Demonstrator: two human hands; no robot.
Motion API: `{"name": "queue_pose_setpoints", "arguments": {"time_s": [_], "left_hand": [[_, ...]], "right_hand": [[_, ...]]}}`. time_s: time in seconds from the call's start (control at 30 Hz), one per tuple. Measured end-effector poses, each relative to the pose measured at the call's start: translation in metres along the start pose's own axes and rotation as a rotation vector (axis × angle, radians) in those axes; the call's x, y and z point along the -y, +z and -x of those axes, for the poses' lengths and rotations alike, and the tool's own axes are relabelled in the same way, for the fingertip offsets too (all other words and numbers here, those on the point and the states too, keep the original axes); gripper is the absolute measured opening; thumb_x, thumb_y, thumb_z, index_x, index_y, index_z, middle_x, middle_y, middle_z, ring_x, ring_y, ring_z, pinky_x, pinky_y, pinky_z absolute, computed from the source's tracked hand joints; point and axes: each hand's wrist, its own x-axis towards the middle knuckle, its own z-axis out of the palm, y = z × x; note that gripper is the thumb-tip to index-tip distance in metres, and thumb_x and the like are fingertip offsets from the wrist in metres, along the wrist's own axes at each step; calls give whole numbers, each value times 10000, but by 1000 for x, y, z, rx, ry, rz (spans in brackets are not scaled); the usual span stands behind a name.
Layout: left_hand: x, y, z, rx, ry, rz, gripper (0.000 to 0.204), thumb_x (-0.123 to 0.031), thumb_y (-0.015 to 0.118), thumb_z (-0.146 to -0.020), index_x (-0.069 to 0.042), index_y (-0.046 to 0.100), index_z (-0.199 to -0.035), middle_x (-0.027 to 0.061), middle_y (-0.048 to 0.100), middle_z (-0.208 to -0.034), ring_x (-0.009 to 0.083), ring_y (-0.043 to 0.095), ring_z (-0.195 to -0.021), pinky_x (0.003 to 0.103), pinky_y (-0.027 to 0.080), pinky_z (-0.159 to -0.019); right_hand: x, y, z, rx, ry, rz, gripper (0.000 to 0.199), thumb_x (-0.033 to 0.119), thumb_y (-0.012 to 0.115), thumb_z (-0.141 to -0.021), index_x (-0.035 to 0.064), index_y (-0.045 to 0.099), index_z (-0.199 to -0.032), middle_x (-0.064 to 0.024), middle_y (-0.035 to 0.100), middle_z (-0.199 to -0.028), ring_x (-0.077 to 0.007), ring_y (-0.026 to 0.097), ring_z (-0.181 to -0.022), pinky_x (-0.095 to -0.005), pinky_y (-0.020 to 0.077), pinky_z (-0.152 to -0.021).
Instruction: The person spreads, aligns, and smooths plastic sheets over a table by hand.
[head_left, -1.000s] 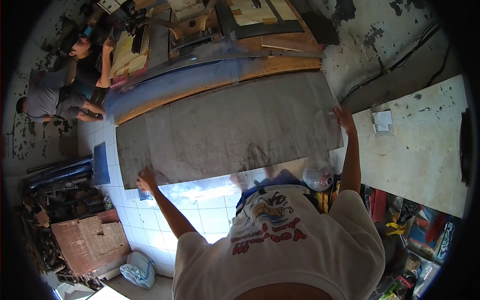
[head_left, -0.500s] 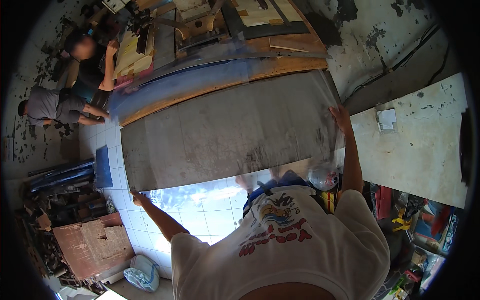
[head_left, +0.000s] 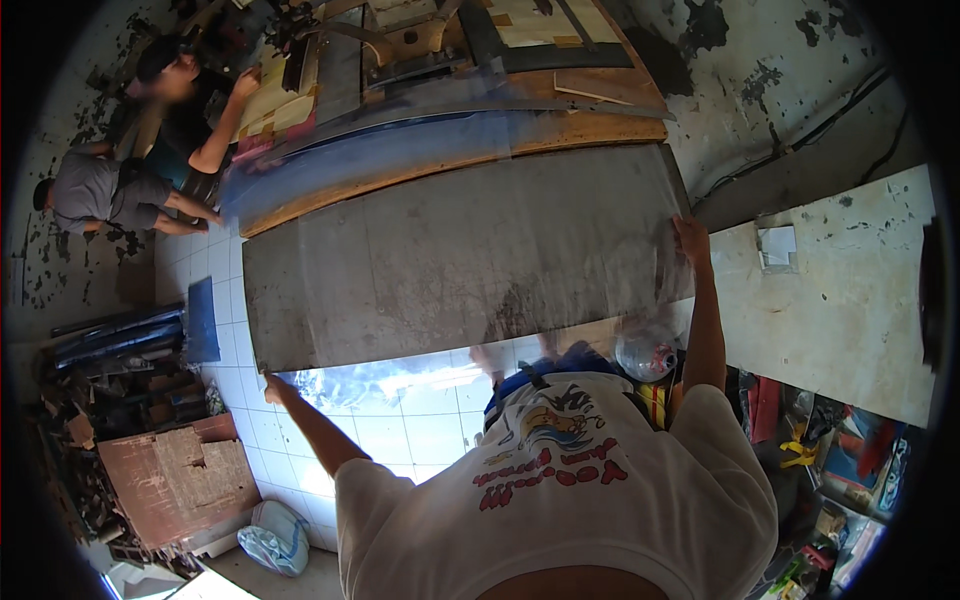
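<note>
A clear plastic sheet lies over a grey, scuffed board in front of me, and its near part hangs past the board's front edge above the floor. At the board's near left corner, my left hand is closed on the sheet's edge. My right hand grips the sheet at the board's right end, its fingertips partly hidden by the glare and folds of the plastic. Both arms are stretched wide.
Beyond the board stands a wooden-edged worktable with a metal strip and bluish plastic on it. Two people, one at the table and one bending, are at the far left. Scrap boards lie left; a pale panel stands right.
The plastic at the board's right end lies flatter than before. My right hand has shifted slightly within the view, still on the sheet. The person at the table has turned their head.
</note>
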Motion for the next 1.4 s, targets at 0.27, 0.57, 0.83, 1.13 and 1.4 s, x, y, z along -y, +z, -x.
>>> {"name": "queue_pose_setpoints", "arguments": {"time_s": [0.27, 0.57, 0.83, 1.13, 1.4], "left_hand": [[-23, -4, 257, 224, 1255, -193, 520, -412, 602, -840, 7, 531, -1140, 217, 544, -1084, 391, 517, -997, 486, 412, -832], [-38, -9, 214, 471, 979, -383, 359, -353, 461, -908, -42, 641, -905, 220, 645, -841, 447, 598, -806, 534, 452, -695], [23, -30, 222, -92, 498, -332, 567, -559, 560, -804, -121, 550, -1163, 136, 566, -1102, 318, 537, -1011, 541, 354, -815], [105, -55, 281, 722, -540, 1150, 1047, -800, 407, -730, -88, 135, -1448, 234, 329, -1384, 387, 408, -1211, 520, 317, -992], [82, -51, 290, 710, -257, 939, 640, -506, 491, -902, -50, 356, -1331, 182, 456, -1304, 323, 571, -1007, 411, 466, -808]], "right_hand": [[-23, -26, 3, -92, -87, 384, 406, 422, 501, -895, 42, 642, -888, -152, 641, -762, -291, 627, -699, -426, 466, -649], [-51, -26, -20, -179, -323, 462, 436, 411, 396, -942, 22, 588, -898, -193, 596, -830, -364, 572, -809, -453, 438, -723], [-21, -25, 2, -146, -184, 478, 434, 441, 426, -922, 59, 631, -936, -147, 625, -748, -314, 626, -743, -442, 461, -680], [180, 159, 72, 192, -730, 83, 314, 249, 510, -942, 21, 561, -1153, -138, 596, -1131, -274, 570, -1065, -366, 449, -902], [330, 468, 131, 857, -1121, 335, 341, 243, 430, -955, -9, 531, -1162, -197, 581, -1139, -319, 566, -1056, -388, 445, -902]]}}
